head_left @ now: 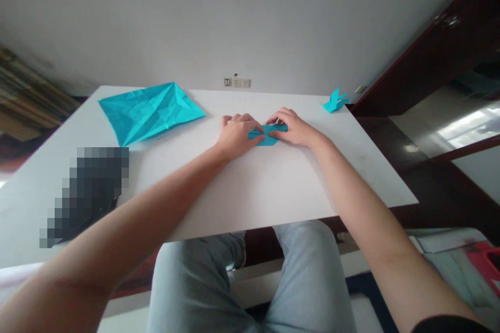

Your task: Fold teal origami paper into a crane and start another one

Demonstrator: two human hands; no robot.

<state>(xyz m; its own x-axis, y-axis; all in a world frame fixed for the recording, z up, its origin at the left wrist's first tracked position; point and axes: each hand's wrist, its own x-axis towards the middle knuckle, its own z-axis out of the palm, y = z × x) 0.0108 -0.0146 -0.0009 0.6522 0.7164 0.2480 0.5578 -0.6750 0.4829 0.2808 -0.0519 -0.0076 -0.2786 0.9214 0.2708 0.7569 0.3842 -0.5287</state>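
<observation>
Turquoise folded paper [271, 142] lies on your white tabletop [269, 182].
Your left hand [239, 136] and right hand [295, 128] hold its opposite ends, fingers narrowed on it.

Turquoise folded paper [267, 142], turquoise paper sheet [150, 114] crisscrossed with creases, turquoise origami crane [333, 103], white tabletop [253, 187], grey wall [156, 26], faded blue jeans [191, 286]

Bare forearms [187, 184] stretched toward the far side, left hand [239, 135] and right hand [296, 128] near each other, fingers [247, 117] bent, thumbs [257, 140] inward
</observation>
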